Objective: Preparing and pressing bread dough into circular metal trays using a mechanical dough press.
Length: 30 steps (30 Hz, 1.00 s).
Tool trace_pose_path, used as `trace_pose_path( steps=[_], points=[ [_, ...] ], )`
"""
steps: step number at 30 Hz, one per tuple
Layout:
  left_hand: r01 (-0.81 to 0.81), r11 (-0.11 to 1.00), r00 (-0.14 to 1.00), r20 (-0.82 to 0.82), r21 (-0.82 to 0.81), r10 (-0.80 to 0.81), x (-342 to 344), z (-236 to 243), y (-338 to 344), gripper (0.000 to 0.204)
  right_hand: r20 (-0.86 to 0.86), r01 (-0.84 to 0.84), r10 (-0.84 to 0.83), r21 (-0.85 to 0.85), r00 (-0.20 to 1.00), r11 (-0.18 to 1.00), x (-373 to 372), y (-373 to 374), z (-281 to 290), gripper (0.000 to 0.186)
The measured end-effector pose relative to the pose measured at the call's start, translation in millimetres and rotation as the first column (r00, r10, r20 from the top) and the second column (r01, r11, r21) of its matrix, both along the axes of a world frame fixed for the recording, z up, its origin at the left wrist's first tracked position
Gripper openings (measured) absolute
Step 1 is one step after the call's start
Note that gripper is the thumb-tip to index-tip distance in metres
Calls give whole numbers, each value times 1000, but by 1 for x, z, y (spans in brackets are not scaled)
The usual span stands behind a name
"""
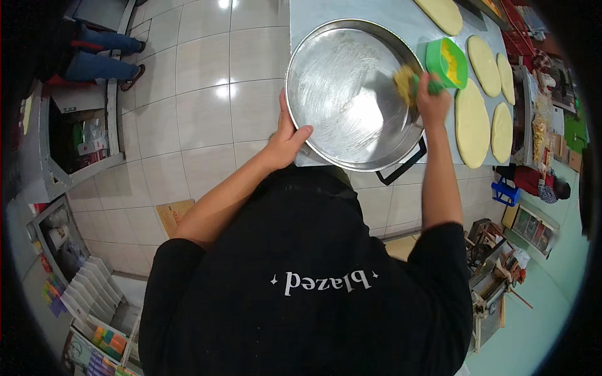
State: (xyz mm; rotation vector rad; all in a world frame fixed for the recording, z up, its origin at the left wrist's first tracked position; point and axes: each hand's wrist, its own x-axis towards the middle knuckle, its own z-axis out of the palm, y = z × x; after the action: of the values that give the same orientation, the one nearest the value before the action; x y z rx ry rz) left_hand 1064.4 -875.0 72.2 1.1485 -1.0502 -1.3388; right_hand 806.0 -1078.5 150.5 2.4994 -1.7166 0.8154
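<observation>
A large round metal pan point(338, 88) with a black side handle and greasy streaks on its bottom sits at the table's near edge. My left hand point(291, 131) grips its left rim, thumb over the top. My right hand point(431, 97) is closed on a green-handled brush, whose blurred yellow bristles point(404, 84) are inside the pan by its right wall. Just beyond that hand stands a green tub point(433, 56) with yellow, greasy-looking contents. Several flattened pale dough pieces point(471, 125) lie to the right on the grey table point(313, 9).
Another person's jeans-clad legs point(106, 69) are at the upper left near metal cabinets point(56, 175). A person in red point(539, 185) is at the far right beside a blue stool point(505, 191). Equipment point(486, 276) stands at the lower right, and cardboard point(169, 219) lies on the tiled floor.
</observation>
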Motion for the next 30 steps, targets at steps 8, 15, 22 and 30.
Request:
trace_pose_path(
  steps=[8,15,22,30],
  points=[
    [-53,993,997,-52,110,59,-4,15,-16,83,300,-751,694,158,655,641,85,66,0,9],
    [-334,931,943,68,145,327,-39,29,-31,70,652,104,-62,-27,756,994,-38,-4,45,16],
    [-448,888,893,98,104,439,-62,33,-66,37,789,-100,-596,612,145,785,-144,-120,32,26],
    [-749,663,553,542,-10,633,-117,46,-91,38,705,-142,-558,667,437,731,-291,-137,42,48]
  ],
)
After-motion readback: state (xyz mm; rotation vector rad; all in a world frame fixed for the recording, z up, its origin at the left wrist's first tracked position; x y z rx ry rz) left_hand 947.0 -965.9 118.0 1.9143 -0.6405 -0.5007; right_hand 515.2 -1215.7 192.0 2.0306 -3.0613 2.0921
